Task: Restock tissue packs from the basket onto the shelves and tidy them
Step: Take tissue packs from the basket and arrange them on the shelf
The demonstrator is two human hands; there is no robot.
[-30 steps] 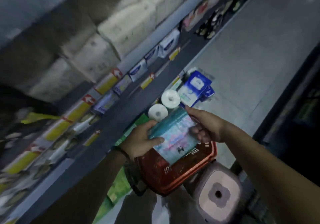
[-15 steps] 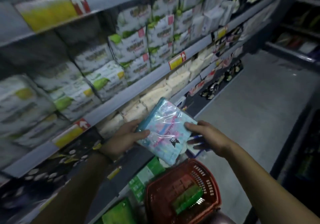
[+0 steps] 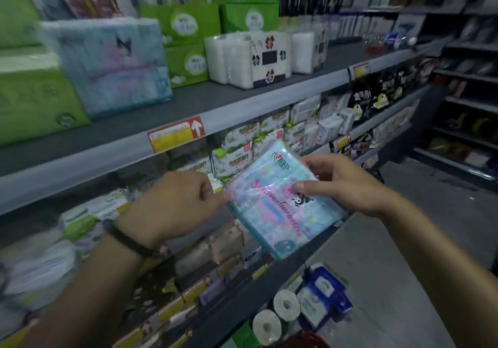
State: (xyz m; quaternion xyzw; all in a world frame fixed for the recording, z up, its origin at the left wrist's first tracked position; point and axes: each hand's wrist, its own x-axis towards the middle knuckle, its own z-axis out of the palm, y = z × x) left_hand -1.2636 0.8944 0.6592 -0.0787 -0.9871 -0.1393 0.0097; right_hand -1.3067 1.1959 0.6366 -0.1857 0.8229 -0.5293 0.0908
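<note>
A light blue tissue pack (image 3: pixel 277 207) with pink lettering and a cartoon figure is held up between both hands at chest height, tilted, in front of the shelves. My left hand (image 3: pixel 172 207) pinches its left edge. My right hand (image 3: pixel 342 183) grips its upper right side, thumb across the front. A matching bigger blue pack (image 3: pixel 113 62) stands on the upper shelf (image 3: pixel 215 110) to the left. Only the red rim of the basket (image 3: pixel 304 341) shows at the bottom edge.
Green tissue boxes (image 3: pixel 186 27) and white packs (image 3: pixel 250 57) stand on the upper shelf. Lower shelves hold green-and-white packs (image 3: pixel 234 153). On the floor lie toilet rolls (image 3: pixel 277 315) and a blue pack (image 3: pixel 323 299). The aisle floor (image 3: pixel 404 240) runs right; dark shelving stands beyond it.
The view has swung up from the basket to the upper shelves. Both hands have lifted the blue pack out of the basket and raised it toward shelf level.
</note>
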